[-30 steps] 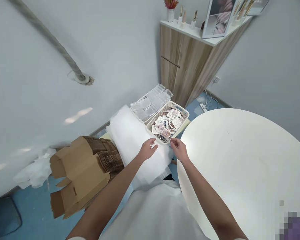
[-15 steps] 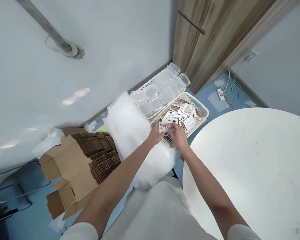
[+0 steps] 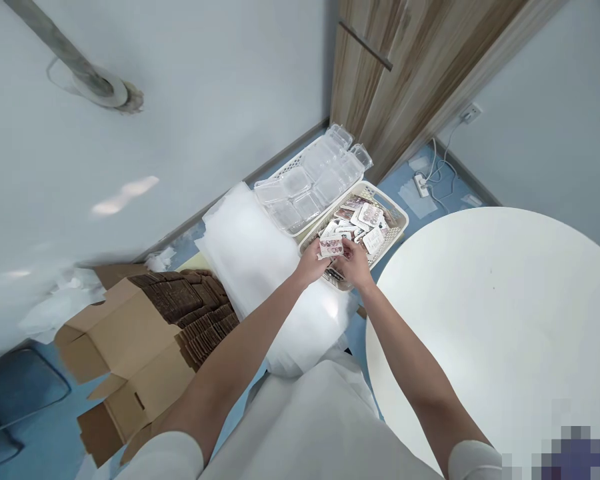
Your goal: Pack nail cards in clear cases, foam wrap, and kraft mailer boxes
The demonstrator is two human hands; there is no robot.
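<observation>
Both hands meet over the near end of a cream basket (image 3: pixel 403 220) that holds several small printed cards (image 3: pixel 371 215). Between them is a pale card with a reddish pattern (image 3: pixel 331 247). My left hand (image 3: pixel 311 265) grips its left side, fingers closed. At its right edge, my right hand (image 3: pixel 355 265) has its fingers pinched together on the card. Some fingertips are hidden behind the card. Beside this basket, a second one (image 3: pixel 293 165) holds clear plastic trays (image 3: pixel 316 180).
A white padded bundle (image 3: pixel 260 267) lies before me. Left are an unfolded cardboard box (image 3: pixel 140 333) and stacked brown pieces (image 3: pixel 180 300). A round white table (image 3: pixel 505 320) stands right. Behind are a wooden cabinet (image 3: pixel 380 87) and a power strip (image 3: pixel 421 185) with cables.
The view has shifted slightly, so the surroundings appear farther left. The card between my hands is tilted differently and shows more of its face. A blurred dark patch has appeared at the lower right.
</observation>
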